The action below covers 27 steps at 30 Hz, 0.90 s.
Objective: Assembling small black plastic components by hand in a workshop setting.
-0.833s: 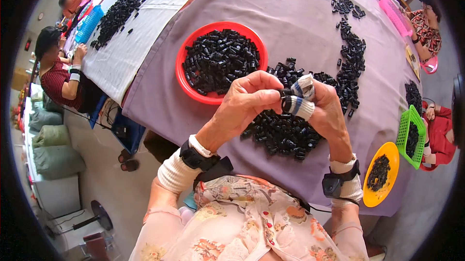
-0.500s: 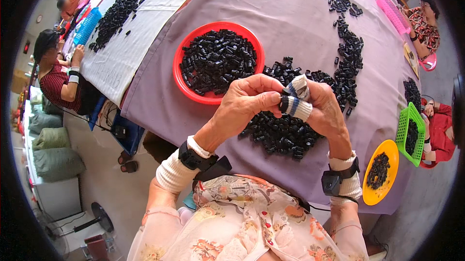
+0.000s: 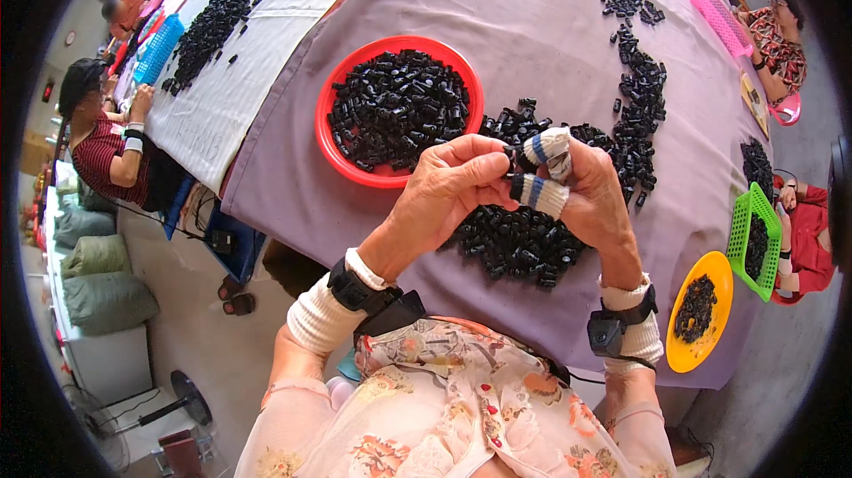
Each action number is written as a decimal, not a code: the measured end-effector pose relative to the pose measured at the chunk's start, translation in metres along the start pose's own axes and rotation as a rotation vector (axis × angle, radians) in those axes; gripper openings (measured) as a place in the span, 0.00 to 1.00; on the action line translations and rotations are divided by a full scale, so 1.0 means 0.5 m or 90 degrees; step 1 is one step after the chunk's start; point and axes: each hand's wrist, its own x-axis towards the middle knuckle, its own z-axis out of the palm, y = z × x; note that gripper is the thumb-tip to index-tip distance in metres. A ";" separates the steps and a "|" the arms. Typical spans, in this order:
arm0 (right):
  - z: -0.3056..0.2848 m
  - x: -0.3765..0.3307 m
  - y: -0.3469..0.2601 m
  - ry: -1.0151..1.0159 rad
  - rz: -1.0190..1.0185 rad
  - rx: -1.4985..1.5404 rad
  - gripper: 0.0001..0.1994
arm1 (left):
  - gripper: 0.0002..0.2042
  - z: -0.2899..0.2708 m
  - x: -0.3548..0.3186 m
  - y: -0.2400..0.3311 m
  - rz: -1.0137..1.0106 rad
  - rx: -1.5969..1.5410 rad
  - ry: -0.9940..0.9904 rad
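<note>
Above the edge of a pile of small black cylindrical parts [image 3: 519,247], my two hands meet at the fingertips. My left hand [image 3: 448,181] is closed in a pinch on a small black part [image 3: 509,158], mostly hidden by the fingers. From the other side, my right hand [image 3: 596,187] reaches the same spot. Its thumb and forefinger wear white knitted finger covers [image 3: 543,196] with blue and dark bands, and their tips close in around the black part. Just beyond my left hand stands a round red basin [image 3: 327,145] filled with similar black parts.
A band of black parts [image 3: 641,110] runs up the mauve tablecloth [image 3: 524,16]. At right are a yellow plate [image 3: 717,336] with dark bits, a green basket [image 3: 738,243] and a pink basket [image 3: 717,16]. Other people sit around the tables; a blue basket [image 3: 160,47] stands far left.
The two covered fingers of my right hand have spread further apart, and their dark-banded tips show more. My left hand keeps its pinch in nearly the same place.
</note>
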 end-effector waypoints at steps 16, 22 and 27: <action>0.037 -0.007 0.014 0.076 0.039 -0.057 0.13 | 0.12 -0.005 0.005 -0.012 0.010 -0.028 0.042; 0.033 -0.012 0.019 0.080 0.018 -0.101 0.12 | 0.10 0.004 0.004 -0.013 -0.007 0.014 0.054; 0.033 -0.016 0.024 0.072 0.012 -0.094 0.12 | 0.08 0.005 0.003 -0.011 0.018 0.164 0.101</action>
